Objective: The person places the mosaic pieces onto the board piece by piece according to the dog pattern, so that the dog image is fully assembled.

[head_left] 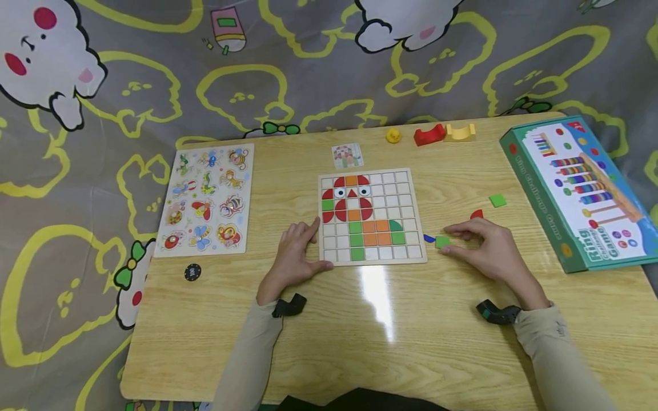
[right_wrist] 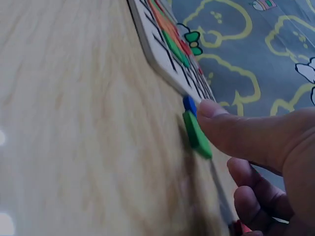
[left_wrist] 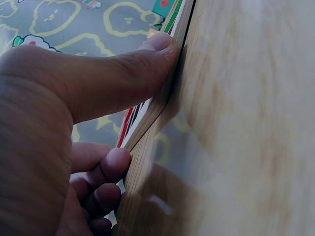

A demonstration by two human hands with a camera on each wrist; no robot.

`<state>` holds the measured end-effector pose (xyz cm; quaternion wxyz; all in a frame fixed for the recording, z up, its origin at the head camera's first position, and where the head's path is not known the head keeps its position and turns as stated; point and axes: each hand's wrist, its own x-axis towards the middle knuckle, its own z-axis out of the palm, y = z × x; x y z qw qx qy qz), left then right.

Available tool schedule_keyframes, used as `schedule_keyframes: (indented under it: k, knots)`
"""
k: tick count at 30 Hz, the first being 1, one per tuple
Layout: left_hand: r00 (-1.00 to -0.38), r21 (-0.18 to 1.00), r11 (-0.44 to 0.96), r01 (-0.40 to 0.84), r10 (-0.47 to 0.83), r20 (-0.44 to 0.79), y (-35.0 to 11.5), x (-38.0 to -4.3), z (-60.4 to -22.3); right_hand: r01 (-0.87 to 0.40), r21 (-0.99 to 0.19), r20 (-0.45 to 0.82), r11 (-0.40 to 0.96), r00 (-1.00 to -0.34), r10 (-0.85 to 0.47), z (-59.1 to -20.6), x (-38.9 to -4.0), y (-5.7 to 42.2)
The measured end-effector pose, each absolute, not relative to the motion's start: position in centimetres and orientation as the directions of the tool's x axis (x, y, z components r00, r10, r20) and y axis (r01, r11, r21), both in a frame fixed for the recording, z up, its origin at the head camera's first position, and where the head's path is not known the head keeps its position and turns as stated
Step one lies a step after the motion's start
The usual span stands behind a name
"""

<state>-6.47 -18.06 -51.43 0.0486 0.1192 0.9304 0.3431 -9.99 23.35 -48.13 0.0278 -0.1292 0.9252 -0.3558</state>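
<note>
A wooden grid board (head_left: 414,251) bears red, orange and green tiles forming a bird-like picture, with two eye tiles. My left hand (head_left: 294,255) touches the board's near left corner, thumb at the front edge and fingers along the left side. In the left wrist view the thumb (left_wrist: 133,73) rests against the board's edge (left_wrist: 157,105). To the right of the board, my right hand (head_left: 485,245) pinches a green square tile (head_left: 442,242) between thumb and forefinger. A blue tile (head_left: 429,238) lies between that tile and the board. Beyond the fingers lies a red tile (head_left: 477,214).
Another green tile (head_left: 497,200) lies farther right, by a large game box (head_left: 560,228). A picture card (head_left: 347,156) sits behind the board, with a yellow ball (head_left: 393,135) and red (head_left: 429,135) and yellow blocks (head_left: 460,132). An insect puzzle (head_left: 249,200) and black disc (head_left: 192,272) are left.
</note>
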Motion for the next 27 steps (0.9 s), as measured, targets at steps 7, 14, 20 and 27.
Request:
schedule_keyframes:
  k: [7,14,20,27]
  knots:
    - [-0.968,0.669,0.719,0.187,0.250,0.002,-18.11,-6.33,-51.44,-0.255,-0.635,0.066,0.730,-0.958,-0.278,-48.57,-9.42,24.16]
    - [-0.967,0.661,0.726,0.190,0.255,-0.003,-18.05,-6.39,-51.38,-0.282,-0.615,0.063,0.736,-0.948,-0.311,-48.53,-9.45,23.91]
    - [-0.967,0.657,0.731,0.183,0.253,-0.012,-18.06,-6.40,-51.35,-0.319,-0.598,0.076,0.736,-0.936,-0.344,-48.47,-9.61,23.82]
    - [-0.967,0.649,0.737,0.188,0.256,-0.011,-18.08,-6.44,-51.41,-0.317,-0.648,0.111,0.693,-0.939,-0.325,-48.23,-9.99,23.39]
